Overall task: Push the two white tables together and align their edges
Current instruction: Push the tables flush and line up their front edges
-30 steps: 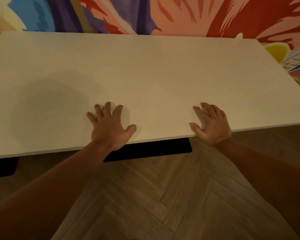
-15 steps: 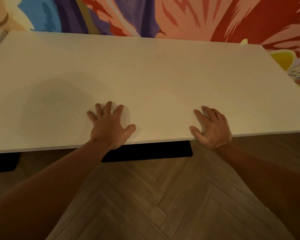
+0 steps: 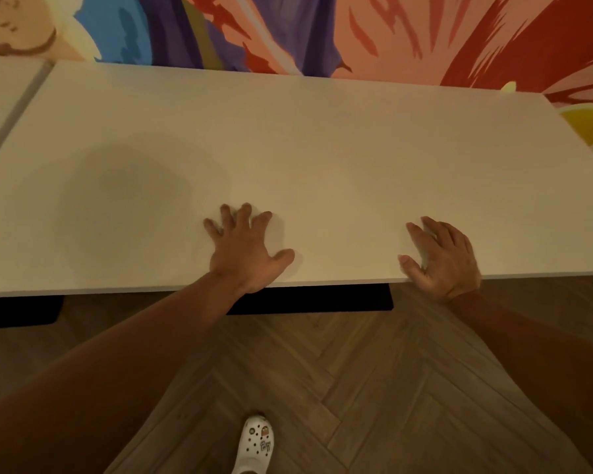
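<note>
A long white table [image 3: 322, 142] fills the middle of the view, its near edge in front of me. My left hand [image 3: 243, 251] lies flat on its top near that edge, fingers spread. My right hand [image 3: 442, 258] rests at the near edge further right, fingers on top and the heel over the rim. A second white table [image 3: 0, 94] shows at the far left. Only a narrow slanting gap [image 3: 18, 114] separates the two tops.
A colourful mural wall [image 3: 322, 32] runs right behind the tables. Black table feet [image 3: 315, 301] stick out beneath the near edge on a herringbone wood floor [image 3: 356, 388]. My foot in a white clog [image 3: 255, 443] stands at the bottom centre.
The second table has come into view at the left, and the table under my hands has shifted toward it. Both hands keep the same places on the top. A clog now shows below.
</note>
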Action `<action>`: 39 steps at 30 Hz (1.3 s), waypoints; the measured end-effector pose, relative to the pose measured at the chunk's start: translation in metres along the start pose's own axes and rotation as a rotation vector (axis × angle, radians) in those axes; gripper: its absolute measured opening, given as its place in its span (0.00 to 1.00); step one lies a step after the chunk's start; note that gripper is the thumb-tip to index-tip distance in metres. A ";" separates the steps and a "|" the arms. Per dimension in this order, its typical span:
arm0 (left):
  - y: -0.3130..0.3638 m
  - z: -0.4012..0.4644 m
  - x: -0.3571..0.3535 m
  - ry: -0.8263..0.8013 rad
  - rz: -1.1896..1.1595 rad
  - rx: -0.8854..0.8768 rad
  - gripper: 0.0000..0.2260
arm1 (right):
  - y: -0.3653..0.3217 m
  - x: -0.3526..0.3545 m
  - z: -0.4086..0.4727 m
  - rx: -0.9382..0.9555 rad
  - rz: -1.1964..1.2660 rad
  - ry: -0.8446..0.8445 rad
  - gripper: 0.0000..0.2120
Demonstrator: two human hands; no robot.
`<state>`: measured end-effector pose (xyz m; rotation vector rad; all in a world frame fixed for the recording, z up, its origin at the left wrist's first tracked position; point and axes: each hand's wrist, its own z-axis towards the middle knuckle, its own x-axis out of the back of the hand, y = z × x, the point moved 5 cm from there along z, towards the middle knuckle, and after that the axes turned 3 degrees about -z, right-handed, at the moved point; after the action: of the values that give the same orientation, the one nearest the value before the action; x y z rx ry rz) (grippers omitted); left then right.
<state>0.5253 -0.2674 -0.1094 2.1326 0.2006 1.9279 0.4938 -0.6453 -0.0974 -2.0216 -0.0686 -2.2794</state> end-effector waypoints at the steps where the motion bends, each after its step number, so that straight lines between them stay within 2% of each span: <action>1: -0.002 0.001 0.004 -0.004 -0.002 -0.025 0.42 | 0.000 0.001 0.000 -0.007 0.010 -0.010 0.34; 4: -0.015 0.008 0.025 -0.007 -0.004 -0.153 0.39 | -0.004 0.003 0.000 -0.018 0.023 -0.053 0.34; 10: -0.051 0.021 0.053 -0.167 -0.085 -0.270 0.28 | -0.017 0.018 0.020 -0.077 0.115 -0.145 0.36; 14: -0.083 0.014 0.069 -0.115 -0.102 -0.246 0.20 | -0.067 0.026 0.045 -0.016 0.135 -0.122 0.32; 20: -0.138 0.000 0.094 -0.070 -0.154 -0.169 0.16 | -0.158 0.031 0.080 0.048 0.213 -0.125 0.28; 25: -0.181 -0.022 0.114 -0.015 -0.208 -0.068 0.14 | -0.230 0.033 0.094 0.072 0.304 -0.168 0.28; 30: -0.227 -0.061 0.123 0.056 -0.381 0.104 0.12 | -0.309 0.034 0.078 0.049 0.484 -0.231 0.26; 39: -0.317 -0.127 0.130 0.063 -0.889 0.527 0.08 | -0.477 0.032 0.014 -0.287 1.000 -0.417 0.23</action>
<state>0.4362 0.0839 -0.0633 1.7286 1.5118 1.4644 0.4559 -0.1704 -0.0507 -1.9279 1.0289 -1.2820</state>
